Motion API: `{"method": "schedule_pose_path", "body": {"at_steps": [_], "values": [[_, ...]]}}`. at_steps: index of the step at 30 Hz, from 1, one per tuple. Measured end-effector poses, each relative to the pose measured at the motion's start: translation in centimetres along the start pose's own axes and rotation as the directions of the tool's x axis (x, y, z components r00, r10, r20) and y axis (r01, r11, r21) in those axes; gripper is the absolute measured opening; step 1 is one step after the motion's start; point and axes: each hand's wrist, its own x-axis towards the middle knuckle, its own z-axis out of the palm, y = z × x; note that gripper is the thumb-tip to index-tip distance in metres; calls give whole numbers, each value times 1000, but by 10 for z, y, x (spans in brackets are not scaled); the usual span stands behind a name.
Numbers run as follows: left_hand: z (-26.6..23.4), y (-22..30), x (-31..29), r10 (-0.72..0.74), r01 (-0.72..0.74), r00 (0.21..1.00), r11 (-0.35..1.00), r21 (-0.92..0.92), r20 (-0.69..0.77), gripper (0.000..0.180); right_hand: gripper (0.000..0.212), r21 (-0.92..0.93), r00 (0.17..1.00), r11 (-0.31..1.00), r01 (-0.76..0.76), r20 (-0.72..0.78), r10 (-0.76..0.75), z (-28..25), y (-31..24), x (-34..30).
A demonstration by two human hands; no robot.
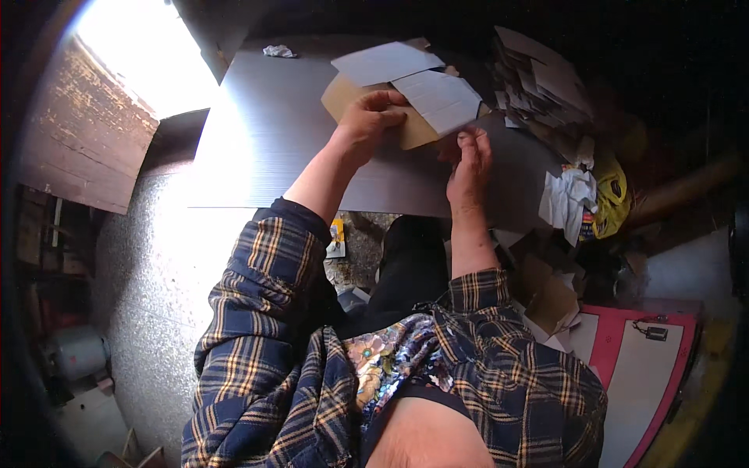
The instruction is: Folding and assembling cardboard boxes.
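Over the grey table (265,132), both my hands are on flat cardboard pieces. My left hand (367,129) is closed, thumb and fingers pinching a brown cardboard sheet (419,134) at its near side. A pale grey cardboard panel (441,100) slants across this sheet; whether the two are joined I cannot tell. At the panel's near right corner my right hand (470,160) is closed, fingers bent against the edge and partly in shadow. Just beyond, another pale cardboard piece (382,64) overlaps the brown sheet's far side.
An uneven stack of cardboard (538,78) stands at the table's far right. Crumpled white paper (568,196) and a yellow plastic bag (613,195) lie by the right edge. A small paper wad (278,51) rests far left. Cardboard scraps (550,296) and a pink-edged panel (640,366) are below right.
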Motion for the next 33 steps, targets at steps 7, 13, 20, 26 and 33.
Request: {"method": "schedule_pose_path", "body": {"at_steps": [7, 13, 20, 26, 33], "values": [[2, -5, -1, 268, -326, 945, 826, 460, 188, 26, 30, 302, 949, 907, -292, -24, 314, -24, 9, 15], [1, -10, 0, 223, -282, 959, 658, 699, 177, 22, 48, 439, 970, 876, -200, -35, 239, -26, 16, 12], [-8, 3, 2, 100, -77, 995, 773, 630, 0, 43, 41, 44, 983, 986, -162, -86, 165, -19, 14, 0], [-10, 8, -6, 100, -110, 994, 948, 299, 46, 39, 30, 154, 981, 986, -66, -172, 93, 1, 15, -11], [1, 13, -9, 45, -13, 994, 955, 296, -102, 50, 24, 168, 976, 976, -137, -146, 162, 2, 17, -13]]}}
